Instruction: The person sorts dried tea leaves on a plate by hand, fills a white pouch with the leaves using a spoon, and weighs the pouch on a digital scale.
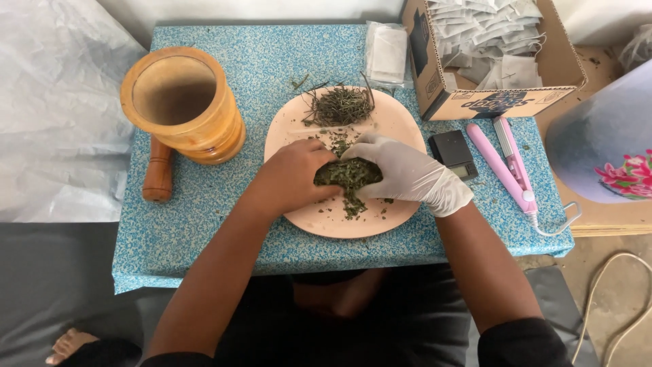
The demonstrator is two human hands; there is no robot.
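Two hands: both yours, low over the pink plate (319,221), working the same clump of crushed green herb (348,173) between them.
Left hand (295,178): bare, fingers curled down and closed onto the left side of the clump.
Right hand (407,173): in a white glove, fingers bent over the right side and top, pressing toward the left one, so the herb is pinched between both.
Herb spot: middle of the plate, with loose flakes scattered under and around your hands.
Step, my guess: you're rubbing or crumbling the leaves down finer.
Next move, my guess: keep it over the plate and grip lightly, or flakes go onto the blue table cover (204,238).
Further back on plate: a pile of dry twiggy sprigs (338,105), apart from your hands.
Right side: small black scale (454,153) just beside the plate, then a pink heat sealer (509,166).
Left side: wooden mortar (183,102) with its pestle (158,173) touching it.
Far end: cardboard box (475,102) of empty tea bags (489,34).
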